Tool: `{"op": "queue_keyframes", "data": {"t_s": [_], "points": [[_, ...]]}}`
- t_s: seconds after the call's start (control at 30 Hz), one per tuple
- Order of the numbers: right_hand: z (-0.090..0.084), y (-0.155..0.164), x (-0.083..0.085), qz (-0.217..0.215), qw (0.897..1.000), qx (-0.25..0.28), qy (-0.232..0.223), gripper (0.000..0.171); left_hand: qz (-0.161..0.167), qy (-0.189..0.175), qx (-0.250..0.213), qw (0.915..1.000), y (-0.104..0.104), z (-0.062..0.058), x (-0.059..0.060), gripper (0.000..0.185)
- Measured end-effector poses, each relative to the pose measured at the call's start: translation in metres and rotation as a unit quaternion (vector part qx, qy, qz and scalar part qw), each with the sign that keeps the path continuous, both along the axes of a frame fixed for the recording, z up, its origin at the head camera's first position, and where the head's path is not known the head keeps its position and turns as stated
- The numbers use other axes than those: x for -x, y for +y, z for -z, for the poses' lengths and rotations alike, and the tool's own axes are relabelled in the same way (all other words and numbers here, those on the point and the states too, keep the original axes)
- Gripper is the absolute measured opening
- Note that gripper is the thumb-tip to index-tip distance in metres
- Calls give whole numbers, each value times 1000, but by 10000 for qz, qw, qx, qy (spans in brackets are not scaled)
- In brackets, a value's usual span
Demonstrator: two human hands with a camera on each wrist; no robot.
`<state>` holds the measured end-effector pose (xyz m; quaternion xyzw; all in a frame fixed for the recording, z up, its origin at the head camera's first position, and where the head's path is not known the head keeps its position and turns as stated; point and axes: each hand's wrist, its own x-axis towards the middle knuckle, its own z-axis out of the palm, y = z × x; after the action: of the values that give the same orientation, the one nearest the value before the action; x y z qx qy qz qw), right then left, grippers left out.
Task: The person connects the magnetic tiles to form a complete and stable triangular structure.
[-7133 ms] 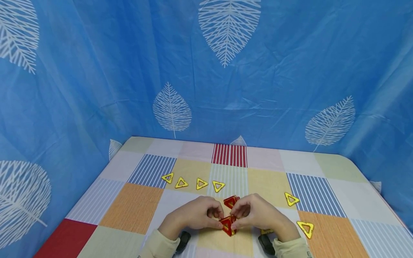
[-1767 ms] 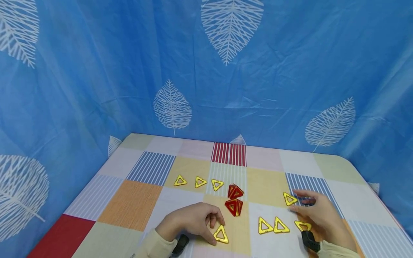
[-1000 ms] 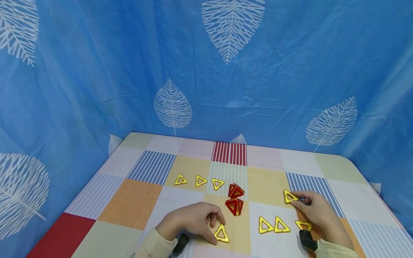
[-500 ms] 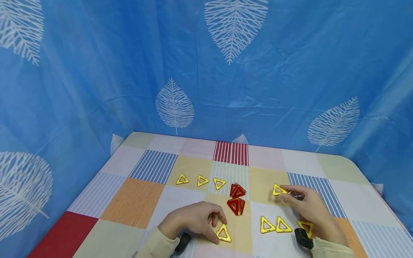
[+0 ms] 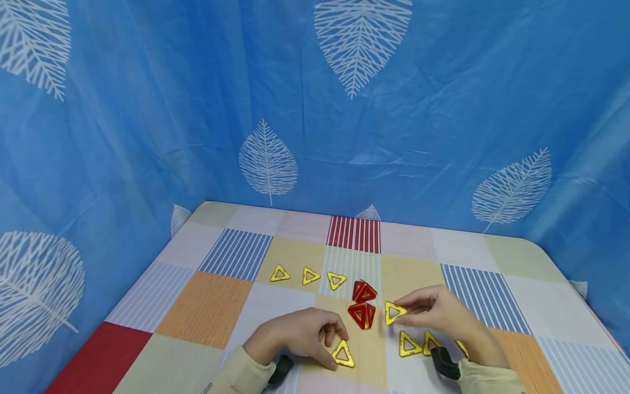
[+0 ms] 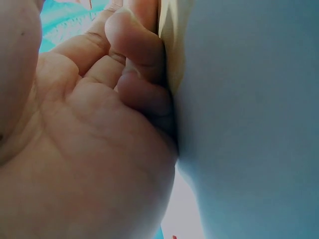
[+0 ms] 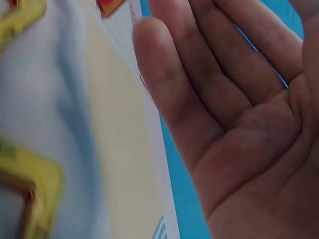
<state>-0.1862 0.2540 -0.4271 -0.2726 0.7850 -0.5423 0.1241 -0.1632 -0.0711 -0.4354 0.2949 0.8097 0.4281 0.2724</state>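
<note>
A blue curtain (image 5: 147, 109) printed with white leaves hangs behind and beside the tabletop (image 5: 206, 306), which is covered in a patchwork of striped and plain coloured squares. Near the front edge, the left hand (image 5: 295, 335) rests on the cloth with its fingers curled, thumb and forefinger touching a yellow triangle tile (image 5: 343, 353) that lies flat just beside them. The right hand (image 5: 438, 313) is raised a little above the cloth and pinches another yellow triangle tile, the held tile (image 5: 393, 312), at its fingertips; this tile sits just right of the nearer red pyramid (image 5: 361, 315), close to it, though whether they touch cannot be told. A second red pyramid (image 5: 364, 291) stands just behind the first. A pair of yellow triangles (image 5: 415, 345) lies flat under the right wrist, side by side. Farther back, a row of three yellow triangles (image 5: 310, 276) lies left of the pyramids, well apart from both hands.
</note>
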Motion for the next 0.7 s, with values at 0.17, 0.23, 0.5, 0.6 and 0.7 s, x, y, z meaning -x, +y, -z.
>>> {"op": "queue_keyframes", "data": {"t_s": [0.17, 0.23, 0.5, 0.6, 0.7], "points": [[0, -15, 0, -371, 9990, 99, -213, 24, 1, 32, 21, 10000, 0, 1, 0, 34], [0, -21, 0, -508, 9982, 89, -319, 23, 2, 62, 37, 10000, 0, 1, 0, 34], [5, -41, -1, -815, 9958, -289, -298, 17, -51, 58, 62, 10000, 0, 0, 0, 34], [6, -48, -2, -865, 9948, -442, -322, 15, -35, 44, 46, 10000, 0, 0, 0, 33], [7, -53, -3, -933, 9936, -546, -339, 15, -15, 56, 48, 10000, 0, 0, 0, 33]]}}
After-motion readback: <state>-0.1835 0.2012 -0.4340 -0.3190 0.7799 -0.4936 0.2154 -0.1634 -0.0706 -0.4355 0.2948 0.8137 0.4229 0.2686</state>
